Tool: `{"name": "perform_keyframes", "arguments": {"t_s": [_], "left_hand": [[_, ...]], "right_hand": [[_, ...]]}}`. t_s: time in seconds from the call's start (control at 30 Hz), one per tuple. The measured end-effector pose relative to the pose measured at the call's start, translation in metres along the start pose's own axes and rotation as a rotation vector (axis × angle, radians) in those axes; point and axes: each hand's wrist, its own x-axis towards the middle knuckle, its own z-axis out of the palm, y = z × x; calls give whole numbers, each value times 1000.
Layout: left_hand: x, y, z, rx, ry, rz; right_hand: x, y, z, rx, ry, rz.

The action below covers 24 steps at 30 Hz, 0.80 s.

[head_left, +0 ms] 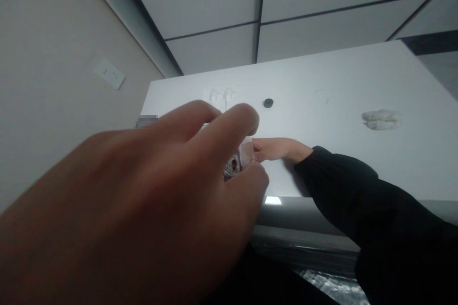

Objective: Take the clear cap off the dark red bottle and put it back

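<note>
A wall socket (109,73) is sitting on the beige wall at far left. The left hand (143,200) is looming close to the camera, its fingers pinching shut on a small clear packet with a metal piece (238,162). Just beside it the right hand (277,148), sleeved in black, is touching the packet; its grip cannot be told. A black button (268,102) and crumpled white wad (381,119) are lying on the white surface (339,86).

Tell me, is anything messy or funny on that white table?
Yes: a crumpled white wad lies loose at the right of the white table, and a small dark round thing sits alone farther back. The left hand pinches a small clear item.
</note>
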Motion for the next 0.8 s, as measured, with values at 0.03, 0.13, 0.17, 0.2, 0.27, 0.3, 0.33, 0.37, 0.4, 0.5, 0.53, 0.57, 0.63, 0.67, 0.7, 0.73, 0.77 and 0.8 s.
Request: {"name": "perform_keyframes", "arguments": {"t_s": [0.03, 0.13, 0.17, 0.2, 0.27, 0.3, 0.33, 0.37, 0.4, 0.5, 0.53, 0.57, 0.63, 0.67, 0.7, 0.73, 0.77, 0.8], "left_hand": [[-1, -1, -1, -2, 9, 21], [1, -1, -2, -3, -7, 63], [2, -1, -2, 14, -31, 63], [4, -1, -2, 37, -59, 57], [6, 0, -2, 80, -106, 52], [6, 1, -2, 91, -116, 57], [6, 2, -2, 89, -116, 66], [6, 2, -1, 76, -113, 76], [6, 3, -1, 54, -104, 80], [8, 6, 0, -3, -70, 18], [9, 7, 0, -5, -71, -7], [10, 8, 0, 3, -80, -25], [13, 9, 1, 33, -96, -26], [14, 10, 1, 46, -93, -14], [14, 10, 2, 54, -86, -1], [15, 11, 2, 58, -79, 12], [15, 11, 3, 60, -79, 22], [15, 11, 3, 60, -81, 28]], "right_hand": [[1, 2, 0, 9, -6, -32], [1, 8, -1, 28, -16, -101], [1, 8, -1, 27, -15, -106], [1, 9, -1, 23, -13, -108], [1, 8, -1, 19, -15, -110], [1, 8, -1, 18, -14, -109], [1, 8, -1, 16, -13, -104], [1, 9, -1, 16, -11, -97], [1, 9, -2, 15, -9, -91], [1, 11, -2, 20, -5, -95], [1, 12, -2, 23, -4, -99], [1, 12, -2, 27, -2, -100], [1, 11, -2, 35, -3, -90], [1, 11, -2, 37, -6, -84], [1, 10, -2, 36, -6, -79], [1, 10, -2, 33, -4, -78], [1, 9, -2, 27, 0, -76], [1, 9, -2, 24, 2, -76]]}}
